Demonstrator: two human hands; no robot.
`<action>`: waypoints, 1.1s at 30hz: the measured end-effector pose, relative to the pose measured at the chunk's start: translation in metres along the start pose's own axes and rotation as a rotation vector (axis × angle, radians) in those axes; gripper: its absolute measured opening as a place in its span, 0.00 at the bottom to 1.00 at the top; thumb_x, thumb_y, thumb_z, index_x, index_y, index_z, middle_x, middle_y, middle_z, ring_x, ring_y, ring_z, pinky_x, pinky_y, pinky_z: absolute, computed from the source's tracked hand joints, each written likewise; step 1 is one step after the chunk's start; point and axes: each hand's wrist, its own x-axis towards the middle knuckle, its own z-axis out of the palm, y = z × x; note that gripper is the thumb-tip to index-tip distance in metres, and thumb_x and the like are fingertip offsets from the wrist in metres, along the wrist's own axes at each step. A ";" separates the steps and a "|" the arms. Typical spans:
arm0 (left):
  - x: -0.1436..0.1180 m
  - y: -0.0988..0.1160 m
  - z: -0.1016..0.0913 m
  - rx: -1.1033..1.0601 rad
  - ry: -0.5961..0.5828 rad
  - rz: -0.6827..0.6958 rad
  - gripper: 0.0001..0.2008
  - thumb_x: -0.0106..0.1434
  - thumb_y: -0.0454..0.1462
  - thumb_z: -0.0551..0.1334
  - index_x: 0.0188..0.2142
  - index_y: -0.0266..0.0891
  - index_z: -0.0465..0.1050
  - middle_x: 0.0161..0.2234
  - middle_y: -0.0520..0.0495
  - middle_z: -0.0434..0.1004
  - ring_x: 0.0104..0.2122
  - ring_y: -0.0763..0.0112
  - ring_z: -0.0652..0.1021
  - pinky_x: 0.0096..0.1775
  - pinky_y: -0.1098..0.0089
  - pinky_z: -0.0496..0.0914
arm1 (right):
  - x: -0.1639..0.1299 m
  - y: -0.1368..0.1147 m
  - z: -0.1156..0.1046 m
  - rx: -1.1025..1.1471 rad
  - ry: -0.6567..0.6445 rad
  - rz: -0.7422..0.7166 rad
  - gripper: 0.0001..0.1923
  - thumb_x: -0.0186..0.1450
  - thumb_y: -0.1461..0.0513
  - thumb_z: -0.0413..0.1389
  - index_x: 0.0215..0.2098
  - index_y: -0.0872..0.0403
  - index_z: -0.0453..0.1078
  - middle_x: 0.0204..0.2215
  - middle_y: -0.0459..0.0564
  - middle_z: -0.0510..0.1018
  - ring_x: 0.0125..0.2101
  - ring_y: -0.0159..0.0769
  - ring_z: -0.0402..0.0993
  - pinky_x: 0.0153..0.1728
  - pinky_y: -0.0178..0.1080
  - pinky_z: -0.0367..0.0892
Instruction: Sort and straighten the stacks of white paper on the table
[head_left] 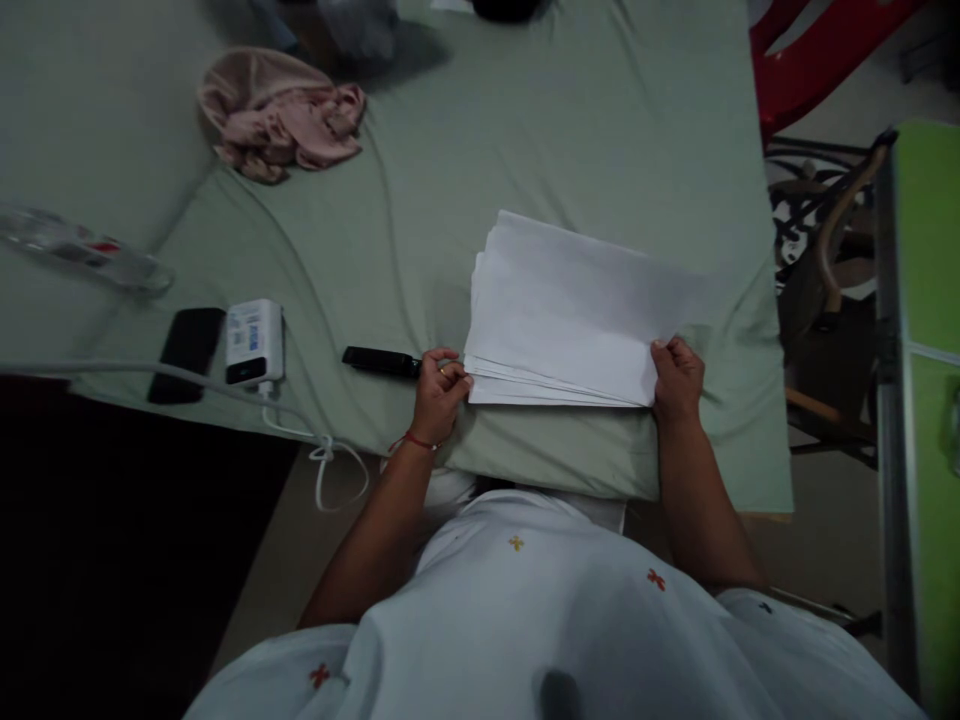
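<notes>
A loose stack of white paper sheets (562, 310) lies before me, its layers fanned unevenly along the left and near edges. My left hand (441, 392) pinches the stack's near left corner between thumb and fingers. At the near right corner, my right hand (677, 378) grips the paper, thumb on top and fingers curled. A black stapler-like object (381, 361) rests just left of my left hand, its right end partly hidden by the fingers.
To the left are a white power bank (255, 340) with a cable, a black phone (186, 352) and a clear plastic bottle (82, 250). A crumpled pink cloth (285, 115) lies farther back. A red chair (825, 60) and a green surface (930, 250) stand right of the cloth-covered table (465, 130).
</notes>
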 end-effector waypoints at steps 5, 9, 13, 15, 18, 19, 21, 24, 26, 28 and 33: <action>0.001 0.000 -0.001 -0.008 -0.002 -0.020 0.24 0.49 0.36 0.71 0.44 0.43 0.64 0.26 0.58 0.69 0.23 0.78 0.68 0.26 0.75 0.61 | 0.001 0.004 -0.002 -0.003 -0.018 0.006 0.23 0.53 0.44 0.68 0.28 0.51 0.69 0.22 0.41 0.67 0.23 0.30 0.59 0.24 0.35 0.58; 0.002 -0.001 -0.002 -0.018 0.013 -0.026 0.25 0.48 0.34 0.71 0.44 0.43 0.64 0.26 0.59 0.70 0.23 0.78 0.68 0.26 0.75 0.61 | 0.001 0.006 -0.002 0.029 -0.019 0.012 0.23 0.52 0.44 0.70 0.28 0.51 0.70 0.23 0.42 0.69 0.24 0.30 0.60 0.25 0.35 0.58; 0.002 -0.002 -0.002 -0.044 0.033 -0.021 0.26 0.48 0.33 0.71 0.44 0.43 0.64 0.25 0.59 0.69 0.23 0.78 0.68 0.27 0.76 0.61 | 0.002 0.005 -0.004 0.031 -0.041 0.035 0.23 0.51 0.44 0.70 0.30 0.51 0.72 0.23 0.42 0.71 0.24 0.30 0.62 0.25 0.35 0.59; 0.003 -0.003 -0.003 -0.054 0.032 -0.020 0.25 0.48 0.34 0.71 0.44 0.44 0.64 0.26 0.58 0.70 0.23 0.77 0.69 0.28 0.76 0.62 | 0.002 0.004 -0.006 0.016 -0.073 0.064 0.23 0.51 0.45 0.70 0.31 0.51 0.72 0.23 0.42 0.72 0.24 0.30 0.62 0.25 0.36 0.60; 0.004 -0.005 -0.004 -0.041 0.022 -0.013 0.22 0.48 0.35 0.71 0.41 0.43 0.66 0.27 0.56 0.71 0.26 0.75 0.72 0.30 0.74 0.64 | 0.003 0.002 -0.008 0.028 -0.102 0.095 0.23 0.50 0.45 0.71 0.32 0.51 0.74 0.23 0.43 0.73 0.24 0.31 0.64 0.25 0.36 0.62; 0.004 -0.005 -0.004 -0.030 0.023 -0.006 0.21 0.47 0.36 0.71 0.40 0.43 0.67 0.28 0.56 0.72 0.27 0.75 0.72 0.31 0.74 0.65 | 0.003 0.002 -0.008 0.036 -0.107 0.099 0.23 0.49 0.45 0.71 0.32 0.51 0.74 0.23 0.43 0.74 0.24 0.32 0.66 0.26 0.37 0.63; 0.005 -0.006 -0.005 -0.009 0.033 0.006 0.19 0.46 0.36 0.71 0.38 0.42 0.69 0.29 0.54 0.74 0.29 0.73 0.74 0.34 0.72 0.67 | 0.003 0.000 -0.009 0.048 -0.116 0.103 0.23 0.49 0.45 0.72 0.33 0.50 0.75 0.24 0.44 0.75 0.25 0.34 0.68 0.27 0.39 0.66; 0.005 -0.007 -0.005 0.008 0.048 0.010 0.18 0.45 0.38 0.72 0.36 0.41 0.72 0.31 0.52 0.77 0.32 0.70 0.76 0.38 0.69 0.69 | 0.003 -0.001 -0.009 0.048 -0.134 0.097 0.23 0.49 0.45 0.72 0.33 0.50 0.75 0.25 0.45 0.76 0.25 0.35 0.69 0.28 0.40 0.67; 0.004 -0.007 -0.007 0.007 0.042 -0.007 0.16 0.46 0.38 0.71 0.36 0.41 0.74 0.31 0.51 0.78 0.32 0.69 0.76 0.37 0.69 0.69 | 0.003 -0.002 -0.009 0.051 -0.142 0.097 0.23 0.49 0.45 0.72 0.33 0.50 0.75 0.25 0.44 0.77 0.26 0.35 0.70 0.28 0.40 0.68; 0.004 -0.007 -0.009 -0.019 0.031 -0.027 0.14 0.49 0.40 0.70 0.36 0.41 0.77 0.30 0.50 0.79 0.31 0.68 0.77 0.35 0.69 0.69 | 0.002 -0.003 -0.009 0.057 -0.143 0.104 0.24 0.49 0.45 0.72 0.33 0.50 0.74 0.25 0.44 0.76 0.26 0.34 0.69 0.28 0.40 0.68; 0.005 -0.007 -0.007 -0.073 0.030 -0.004 0.18 0.60 0.52 0.66 0.35 0.40 0.79 0.35 0.45 0.82 0.35 0.64 0.79 0.36 0.67 0.72 | 0.002 -0.005 -0.011 0.057 -0.169 0.115 0.23 0.50 0.46 0.73 0.32 0.51 0.74 0.24 0.43 0.74 0.23 0.30 0.65 0.26 0.37 0.62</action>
